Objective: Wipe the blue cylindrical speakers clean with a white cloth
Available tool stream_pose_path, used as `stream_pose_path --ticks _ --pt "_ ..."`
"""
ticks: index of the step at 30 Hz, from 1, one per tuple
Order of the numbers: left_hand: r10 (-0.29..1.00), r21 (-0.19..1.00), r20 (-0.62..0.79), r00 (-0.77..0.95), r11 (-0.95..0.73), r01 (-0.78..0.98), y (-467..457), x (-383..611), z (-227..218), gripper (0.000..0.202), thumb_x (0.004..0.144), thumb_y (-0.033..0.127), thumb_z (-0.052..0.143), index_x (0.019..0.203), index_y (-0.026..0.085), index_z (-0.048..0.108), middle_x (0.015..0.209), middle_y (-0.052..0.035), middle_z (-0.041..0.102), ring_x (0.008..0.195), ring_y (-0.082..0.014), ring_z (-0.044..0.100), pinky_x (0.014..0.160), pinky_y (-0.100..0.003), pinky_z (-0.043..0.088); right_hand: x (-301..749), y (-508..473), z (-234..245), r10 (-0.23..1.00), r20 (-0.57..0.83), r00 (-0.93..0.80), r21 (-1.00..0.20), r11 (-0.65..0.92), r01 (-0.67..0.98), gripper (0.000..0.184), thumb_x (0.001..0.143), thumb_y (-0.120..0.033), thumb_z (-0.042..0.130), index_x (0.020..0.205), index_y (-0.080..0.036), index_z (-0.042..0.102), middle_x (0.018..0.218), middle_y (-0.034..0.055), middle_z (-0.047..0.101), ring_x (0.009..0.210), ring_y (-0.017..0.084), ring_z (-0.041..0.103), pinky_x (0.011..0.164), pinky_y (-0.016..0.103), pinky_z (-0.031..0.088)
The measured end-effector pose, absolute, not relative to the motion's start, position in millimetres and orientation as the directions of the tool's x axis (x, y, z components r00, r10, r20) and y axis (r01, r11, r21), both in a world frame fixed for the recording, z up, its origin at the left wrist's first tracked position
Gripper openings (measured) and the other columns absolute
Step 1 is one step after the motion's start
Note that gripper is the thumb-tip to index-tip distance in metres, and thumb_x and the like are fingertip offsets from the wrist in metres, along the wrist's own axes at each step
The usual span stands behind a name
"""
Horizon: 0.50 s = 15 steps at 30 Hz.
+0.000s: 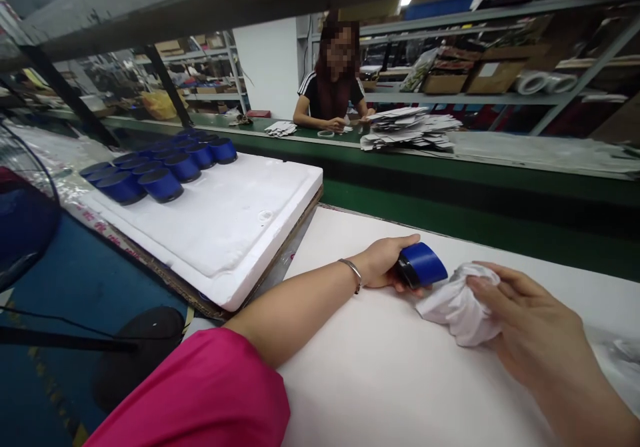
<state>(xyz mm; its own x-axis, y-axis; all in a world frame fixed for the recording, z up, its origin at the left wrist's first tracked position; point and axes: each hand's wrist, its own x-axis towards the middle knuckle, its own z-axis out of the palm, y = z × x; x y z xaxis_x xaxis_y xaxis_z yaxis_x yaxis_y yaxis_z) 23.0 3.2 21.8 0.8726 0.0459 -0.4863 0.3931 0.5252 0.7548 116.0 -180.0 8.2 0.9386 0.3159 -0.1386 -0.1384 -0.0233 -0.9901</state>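
Observation:
My left hand (384, 263) is closed round a short blue cylinder with a black end (425, 265), possibly a small speaker. It is held tilted on its side above the white work surface (380, 367). Just to its right, my right hand (530, 307) pinches a crumpled white cloth (465, 303). The cloth's edge comes close to the cylinder; whether they touch I cannot tell. Several more blue cylinders with dark tops (161, 184) stand grouped on a white foam board (240, 220) to the left.
Across a green bench (350, 183) sits a person (335, 93) beside a stack of folded white card pieces (407, 127). A grey beam (210, 0) crosses overhead. Shelves with cardboard boxes (495, 77) stand behind. Clear plastic (623, 353) lies at the right edge.

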Motion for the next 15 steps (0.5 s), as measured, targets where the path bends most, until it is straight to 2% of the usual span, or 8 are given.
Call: stream_pose_path --ticks 2,4,6,8,11,13,15 --pt "0.013 0.734 -0.49 0.872 0.546 0.404 6 24 22 0.054 0.123 0.045 0.033 0.102 0.011 0.07 0.072 -0.0117 0.071 0.049 -0.0226 0.069 0.036 -0.024 0.038 110 -189 -3 0.32 -0.1 0.942 -0.995 -0.03 -0.096 0.069 0.031 -0.034 0.104 0.097 -0.025 0.085 0.102 0.0117 0.08 0.084 0.028 0.07 0.06 0.035 0.057" --pt "0.011 0.723 -0.49 0.872 0.563 0.399 8 25 20 0.055 0.123 0.048 0.034 0.103 0.012 0.07 0.072 -0.0098 0.071 0.047 -0.022 0.068 0.035 -0.024 0.036 104 -191 -9 0.346 0.035 0.938 -0.993 -0.098 0.073 0.059 0.044 -0.042 0.103 0.099 -0.027 0.087 0.106 0.0104 0.082 0.083 0.027 0.069 0.063 0.037 0.057" --pt "0.002 0.719 -0.487 0.874 0.57 0.399 9 26 18 0.055 0.123 0.05 0.036 0.1 0.013 0.069 0.073 -0.009 0.071 0.047 -0.0223 0.069 0.035 -0.024 0.037 99 -186 -9 0.379 0.212 0.901 -0.938 -0.182 0.297 0.044 0.059 -0.054 0.094 0.095 -0.03 0.088 0.11 0.0085 0.083 0.087 0.029 0.07 0.072 0.042 0.059" --pt "0.021 0.726 -0.479 0.878 0.571 0.383 9 28 15 0.056 0.123 0.05 0.038 0.091 0.015 0.068 0.07 -0.0089 0.07 0.047 -0.0229 0.069 0.036 -0.025 0.038 95 -177 -5 0.349 0.305 0.886 -0.876 -0.264 0.405 0.039 0.062 -0.062 0.083 0.087 -0.032 0.085 0.105 0.0071 0.082 0.089 0.031 0.071 0.081 0.048 0.06" --pt "0.123 0.762 -0.455 0.882 0.566 0.315 4 30 10 0.057 0.122 0.05 0.044 0.078 0.018 0.061 0.063 -0.0079 0.066 0.045 -0.0224 0.067 0.036 -0.025 0.035 89 -158 8 0.246 0.291 0.924 -0.85 -0.376 0.368 0.044 0.058 -0.067 0.073 0.082 -0.032 0.083 0.09 0.007 0.077 0.083 0.033 0.067 0.085 0.053 0.058" --pt "0.204 0.823 -0.422 0.884 0.495 0.278 -2 32 5 0.054 0.119 0.046 0.05 0.072 0.02 0.058 0.057 -0.0056 0.062 0.04 -0.0202 0.06 0.035 -0.025 0.033 89 -144 18 0.258 0.28 0.925 -0.845 -0.392 0.365 0.044 0.056 -0.067 0.068 0.08 -0.032 0.08 0.089 0.0081 0.075 0.088 0.035 0.068 0.091 0.055 0.057" --pt "0.253 0.872 -0.4 0.881 0.403 0.279 -8 32 2 0.048 0.115 0.034 0.053 0.069 0.021 0.057 0.053 -0.0044 0.06 0.036 -0.0187 0.055 0.034 -0.026 0.032 93 -128 27 0.312 0.257 0.914 -0.854 -0.37 0.366 0.041 0.052 -0.064 0.067 0.075 -0.032 0.078 0.089 0.0088 0.075 0.095 0.037 0.069 0.099 0.057 0.055"
